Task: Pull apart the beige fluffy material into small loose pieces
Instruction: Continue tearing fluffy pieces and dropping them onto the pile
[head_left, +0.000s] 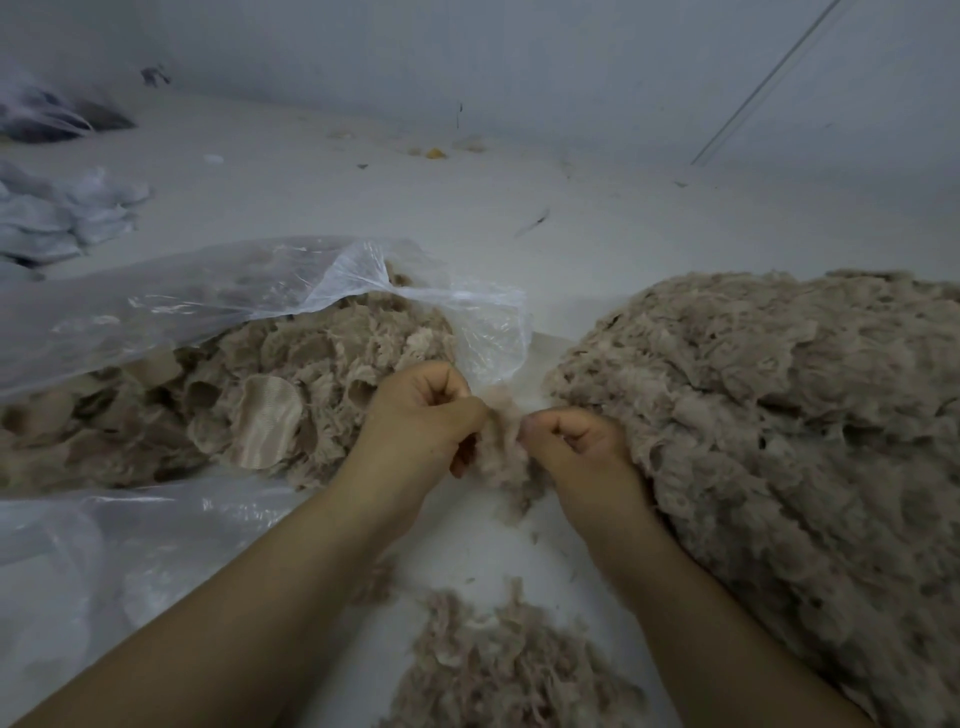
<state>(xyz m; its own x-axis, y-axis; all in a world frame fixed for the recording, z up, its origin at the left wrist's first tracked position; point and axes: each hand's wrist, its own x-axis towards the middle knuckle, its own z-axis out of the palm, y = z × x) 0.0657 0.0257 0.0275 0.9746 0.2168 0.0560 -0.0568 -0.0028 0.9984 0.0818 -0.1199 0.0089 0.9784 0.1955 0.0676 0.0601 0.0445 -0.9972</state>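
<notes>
Nearest to the camera, a small heap of loose pieces (498, 670) lies on the white floor (519, 218). Above it, the left hand (421, 415) and right hand (576, 447) each pinch one beige fluffy tuft (501, 447) between them. A big fluffy pile (779, 415) touches the right hand. A clear plastic bag (208, 296) holds more material at left. No writing is readable anywhere.

2 hands (421, 410) – 3 fluff heaps (779, 415) – 1 bag (156, 306)
</notes>
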